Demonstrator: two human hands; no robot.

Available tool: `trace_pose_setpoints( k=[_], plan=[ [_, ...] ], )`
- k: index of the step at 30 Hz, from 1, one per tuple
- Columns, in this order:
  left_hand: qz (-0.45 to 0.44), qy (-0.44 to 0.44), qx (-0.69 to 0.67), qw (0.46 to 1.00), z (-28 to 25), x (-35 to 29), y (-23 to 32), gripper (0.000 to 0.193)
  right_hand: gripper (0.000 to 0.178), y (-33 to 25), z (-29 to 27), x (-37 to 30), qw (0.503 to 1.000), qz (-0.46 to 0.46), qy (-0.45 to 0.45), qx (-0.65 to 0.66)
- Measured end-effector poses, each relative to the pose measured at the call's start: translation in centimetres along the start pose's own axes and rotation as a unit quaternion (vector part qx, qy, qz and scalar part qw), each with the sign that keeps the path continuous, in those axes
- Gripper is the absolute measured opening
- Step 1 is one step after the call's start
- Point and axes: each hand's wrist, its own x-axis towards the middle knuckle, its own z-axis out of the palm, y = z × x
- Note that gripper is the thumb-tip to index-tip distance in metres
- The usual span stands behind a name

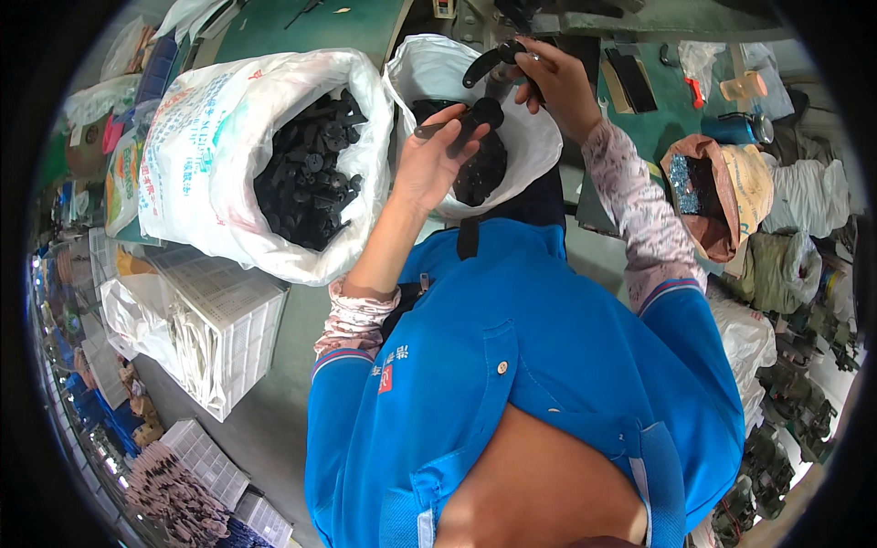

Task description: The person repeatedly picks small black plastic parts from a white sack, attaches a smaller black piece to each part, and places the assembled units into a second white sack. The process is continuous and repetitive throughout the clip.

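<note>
My left hand (pixel 427 166) is closed around a black plastic part with a round end (pixel 489 112), held over the near-left rim of a white sack (pixel 537 160). Opposite it, my right hand (pixel 565 89) grips a curved black plastic part (pixel 481 67) above the same sack's far right side. The two parts are close together but apart. Dark pieces (pixel 482 178) lie inside that sack, partly hidden by my left hand. To the left, a larger white woven sack (pixel 206 151) lies open toward me, full of black plastic parts (pixel 315 173).
White plastic crates (pixel 247 306) stand at the lower left, beside the green table (pixel 301 26). At right are a brown bag (pixel 708 233), a blue cylindrical container (pixel 735 129), a red-handled tool (pixel 696 93) and flat black pieces (pixel 630 78). Machine parts edge the top.
</note>
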Motion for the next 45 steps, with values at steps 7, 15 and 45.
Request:
trace_pose_setpoints(
  k=[7, 15, 45],
  plan=[
    [-0.013, 0.013, 0.004, 1.000, 0.2, 0.6, -0.5, 0.029, 0.038, 5.6, 3.2, -4.7, 0.990, 0.006, 0.049, 0.131],
    [-0.017, 0.037, 0.030, 0.999, 0.7, 1.7, -0.6, 0.019, 0.015, 6.0, 1.1, -3.7, 0.907, 0.041, 0.099, 0.408],
    [-0.006, 0.052, 0.125, 0.991, 1.2, 0.6, -1.3, 0.017, 0.030, 0.8, 0.9, -3.8, 0.995, -0.041, 0.053, 0.079]
  ],
)
